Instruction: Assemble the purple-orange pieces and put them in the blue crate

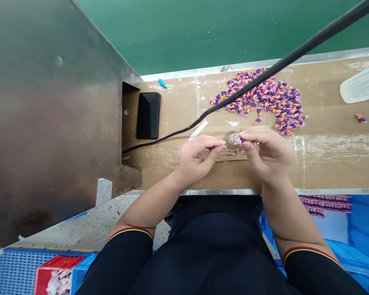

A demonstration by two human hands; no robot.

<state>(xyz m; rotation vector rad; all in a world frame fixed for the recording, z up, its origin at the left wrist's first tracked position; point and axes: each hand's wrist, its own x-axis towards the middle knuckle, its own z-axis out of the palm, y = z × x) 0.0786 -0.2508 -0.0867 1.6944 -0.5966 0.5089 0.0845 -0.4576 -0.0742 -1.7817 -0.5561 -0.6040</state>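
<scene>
**Right hand [267, 153] pinching purple piece [241, 140]**

I've got the right fingers closed narrow on the piece, right at a shiny round disc [233, 139] on the cardboard [326, 164]. Left hand [199, 157] is just beside it, fingertips drawn in narrow; I can't tell if it holds anything. Pile of purple-orange pieces [258, 98] sits beyond the hands, with one loose piece [361, 119] off to the right. Phone [148, 115] lies on the left, and a black cable [283, 61] crosses the view over the pile.

Left hand [199, 157] and right hand [269, 153] just apart, right fingers [247, 134] pinched.
</scene>
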